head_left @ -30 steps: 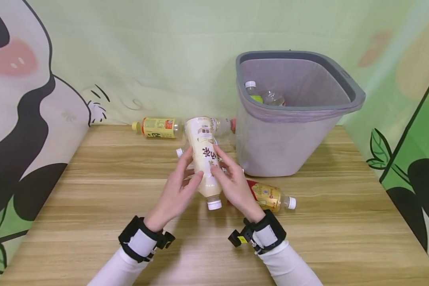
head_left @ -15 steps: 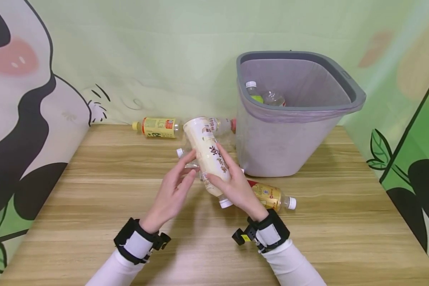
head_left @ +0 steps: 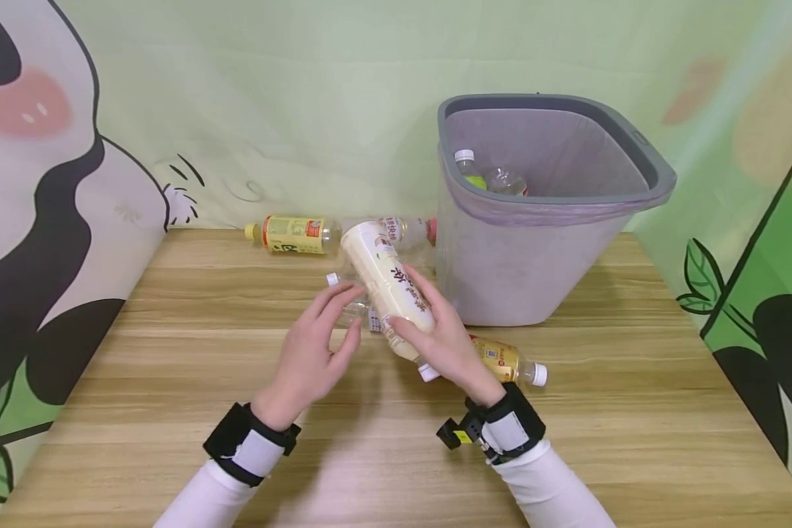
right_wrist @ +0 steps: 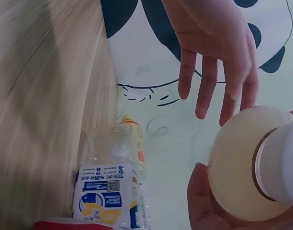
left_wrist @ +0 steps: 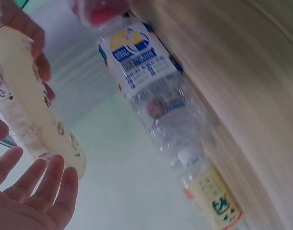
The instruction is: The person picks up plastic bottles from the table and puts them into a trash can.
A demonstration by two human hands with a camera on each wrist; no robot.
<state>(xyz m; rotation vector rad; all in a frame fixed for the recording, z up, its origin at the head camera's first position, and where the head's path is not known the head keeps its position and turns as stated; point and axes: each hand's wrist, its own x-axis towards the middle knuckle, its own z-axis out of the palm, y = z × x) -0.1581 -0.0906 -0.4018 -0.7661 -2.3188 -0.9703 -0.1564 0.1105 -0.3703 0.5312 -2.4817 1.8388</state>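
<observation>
My right hand grips a cream-labelled milk tea bottle around its lower side, thumb on the near face. The bottle is tilted, its white cap pointing down toward me and its base up and away. To the left, my left hand has its fingers loosely spread, close to the bottle. In the left wrist view its fingertips overlap the base end of the bottle. Partly hidden behind the held bottle, a clear bottle with a white cap lies on the table; its white, blue and yellow label shows from the left wrist.
A grey bin with a liner stands at the back right, with a green-labelled bottle and a clear bottle inside. A yellow-labelled bottle and a pink-capped bottle lie along the back. A gold-labelled bottle lies front right.
Both hands were on the milk tea bottle; my left hand has let go and drawn left. My right hand has tilted the bottle, swinging its cap to the right.
</observation>
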